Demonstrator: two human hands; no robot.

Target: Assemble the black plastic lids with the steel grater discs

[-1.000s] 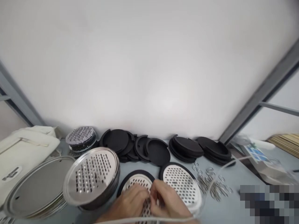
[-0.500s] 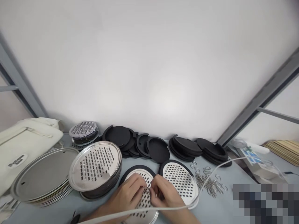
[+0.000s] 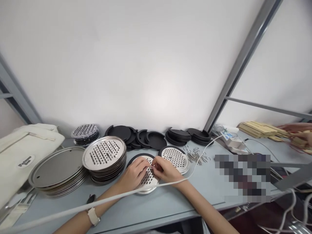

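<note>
My left hand (image 3: 133, 175) and my right hand (image 3: 167, 169) meet over a round perforated metal plate (image 3: 148, 179) with a black holder showing behind its far edge. Both hands are closed in a pinch, fingertips almost touching, on something too small and too covered to name. A second perforated plate (image 3: 174, 157) lies just beyond my right hand, also backed by black. Left of my left hand stands a stack of grater-like metal discs (image 3: 104, 152). Loose wire hooks with rings (image 3: 196, 156) lie in a pile to the right.
Larger plain metal plates (image 3: 58, 165) are stacked at the left, beside a cream bag (image 3: 31, 146). Black round holders (image 3: 156, 140) line the wall. A white cable (image 3: 122, 196) crosses in front of my forearms. At far right another person's hand (image 3: 306, 137) is near wooden pieces (image 3: 259, 129).
The camera view has shifted right and back, so more of my forearms and the table's right side show. My hands keep pinching over the same plate.
</note>
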